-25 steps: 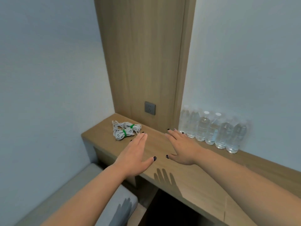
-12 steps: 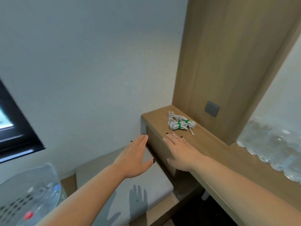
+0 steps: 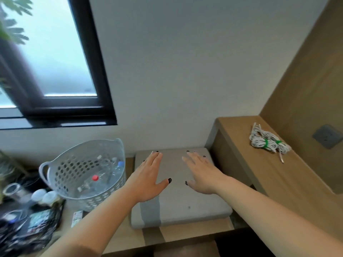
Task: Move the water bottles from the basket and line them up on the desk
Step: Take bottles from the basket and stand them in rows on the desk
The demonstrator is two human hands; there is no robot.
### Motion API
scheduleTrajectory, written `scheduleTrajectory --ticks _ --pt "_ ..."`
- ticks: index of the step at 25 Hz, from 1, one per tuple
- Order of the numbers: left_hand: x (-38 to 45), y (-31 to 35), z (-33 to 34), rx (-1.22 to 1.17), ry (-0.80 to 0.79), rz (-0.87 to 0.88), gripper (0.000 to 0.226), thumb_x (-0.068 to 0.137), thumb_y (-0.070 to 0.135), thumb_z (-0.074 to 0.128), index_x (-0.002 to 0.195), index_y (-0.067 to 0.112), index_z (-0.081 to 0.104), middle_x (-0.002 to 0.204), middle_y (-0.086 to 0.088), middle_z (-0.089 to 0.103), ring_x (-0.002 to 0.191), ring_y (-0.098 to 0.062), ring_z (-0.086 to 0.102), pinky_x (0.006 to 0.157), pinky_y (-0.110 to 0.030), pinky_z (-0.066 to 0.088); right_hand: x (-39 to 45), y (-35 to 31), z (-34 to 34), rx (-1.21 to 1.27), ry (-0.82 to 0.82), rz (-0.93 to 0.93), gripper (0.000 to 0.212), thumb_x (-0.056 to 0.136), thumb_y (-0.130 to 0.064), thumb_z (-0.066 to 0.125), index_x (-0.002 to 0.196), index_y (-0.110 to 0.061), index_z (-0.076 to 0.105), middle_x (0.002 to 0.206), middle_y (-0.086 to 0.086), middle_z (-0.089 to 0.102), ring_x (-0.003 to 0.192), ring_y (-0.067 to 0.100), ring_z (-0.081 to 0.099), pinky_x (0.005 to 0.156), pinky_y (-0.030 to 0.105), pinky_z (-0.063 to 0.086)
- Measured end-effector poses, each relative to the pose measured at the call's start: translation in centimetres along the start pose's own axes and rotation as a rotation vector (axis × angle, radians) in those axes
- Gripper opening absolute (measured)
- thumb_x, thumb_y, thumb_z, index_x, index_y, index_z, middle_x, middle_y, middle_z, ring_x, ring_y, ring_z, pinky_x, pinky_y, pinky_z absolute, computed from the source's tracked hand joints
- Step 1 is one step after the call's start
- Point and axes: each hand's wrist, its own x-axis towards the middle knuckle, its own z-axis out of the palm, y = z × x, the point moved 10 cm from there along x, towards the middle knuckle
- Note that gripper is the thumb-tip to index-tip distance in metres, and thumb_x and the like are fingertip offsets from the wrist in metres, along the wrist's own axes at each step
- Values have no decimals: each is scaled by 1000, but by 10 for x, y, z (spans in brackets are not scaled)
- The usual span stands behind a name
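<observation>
Both of our hands are empty and spread flat, fingers straight: the left hand (image 3: 148, 179) and the right hand (image 3: 201, 175) hover side by side over the grey cushion (image 3: 178, 206), holding nothing. The water bottles (image 3: 100, 175) left to move lie jumbled in the perforated grey basket (image 3: 55, 175), which stands to the left of the cushion on the low bench; a red cap and a blue cap show among the clear plastic. Only the end of the tabletop (image 3: 259, 164) is in view on the right, and there a bundle of white cord (image 3: 267, 143) tied with green bands rests near the wall.

The risks, as we judge them, start in the basket. The bottles are clear, overlapping and lying at odd angles — a grab at the wrong one could drag a neighbour up with it and let it drop back or roll out over the rim. A smooth, round body may also slip from a loose grip on the carry across the cushion. On the tabletop, a bottle set down too close to the cord could stand on it, tilt and topple. The clutter by the basket's left side sits close enough to be knocked by a careless reach.
</observation>
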Motion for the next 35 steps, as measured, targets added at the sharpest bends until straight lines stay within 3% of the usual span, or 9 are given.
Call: scheduleTrajectory --ticks 6,16,21,26,31,33,35 --pt "-17 -121 -29 -25 -10 -124 89 93 53 51 157 17 1 165 1 0 151 -16 2 120 -29 10 80 -99 11 12 -9 -90 80 95 -35 52 156 -15 5 164 11 -5 151 29 -5 122 45 6" --pt "-45 -346 -18 -61 -201 -282 82 96 45 50 155 9 7 164 -4 6 151 -18 3 120 -29 10 211 -243 93 332 -173 -39 78 97 -33 51 157 -17 4 164 7 -7 151 23 -7 122 39 8" --pt "-35 -405 15 -122 -230 -347 79 98 38 51 156 14 4 163 -1 8 151 -17 6 119 -28 12 266 -243 147 526 -198 63 74 96 -27 55 156 -16 12 164 1 -4 151 19 0 120 36 17" --pt "-20 -456 77 -170 -302 -480 76 99 34 48 156 9 3 163 -4 8 150 -18 9 118 -30 17 328 -224 195 506 -118 113 66 95 -20 54 152 -12 23 162 4 6 150 21 6 119 35 19" --pt "4 -491 152 -89 -527 -422 64 97 31 51 151 14 23 154 -7 30 138 -25 37 108 -37 37 369 -222 237 383 -86 73 56 95 -19 51 147 -12 33 160 9 13 149 24 11 118 38 24" --pt "12 -507 181 -32 -637 -404 67 95 29 54 151 13 22 152 -11 33 134 -29 41 104 -40 40 375 -227 250 246 -60 19 53 92 -21 53 143 -12 42 158 10 24 148 25 20 115 39 28" --pt "20 -529 209 14 -728 -434 72 94 27 56 151 10 17 149 -16 35 130 -35 45 101 -42 41 376 -232 256 135 -12 -12 47 81 -23 64 126 -11 60 145 11 48 137 27 42 101 39 45"
